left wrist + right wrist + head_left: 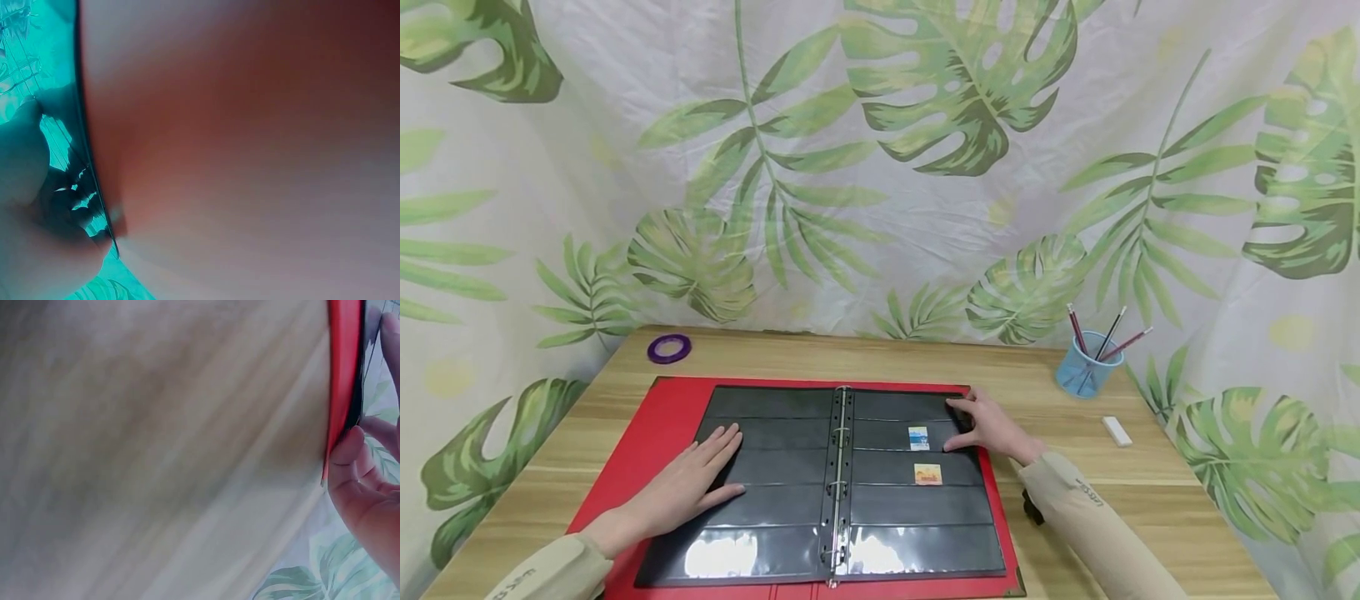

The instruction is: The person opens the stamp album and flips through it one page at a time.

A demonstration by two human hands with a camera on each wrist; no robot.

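Note:
A red ring binder (647, 433) lies spread on the wooden table, holding black pocket pages (917, 506) on its metal rings (837, 487). In the right page's pockets sit a blue stamp-like picture (918, 438) and, below it, an orange-yellow one (928, 474). My left hand (688, 479) rests palm down on the left page's outer edge, fingers extended. At the right page's upper outer edge is my right hand (992, 427), thumb and index finger apart and touching the page. Its other fingers (348, 447) bend beside the cover's edge in the right wrist view.
A purple ring-shaped roll (669, 348) lies at the back left. Toward the back right stands a blue mesh cup (1088, 371) with several pencils, and a white eraser-like block (1117, 431) lies in front of it. A leaf-patterned cloth (880, 208) hangs behind the table.

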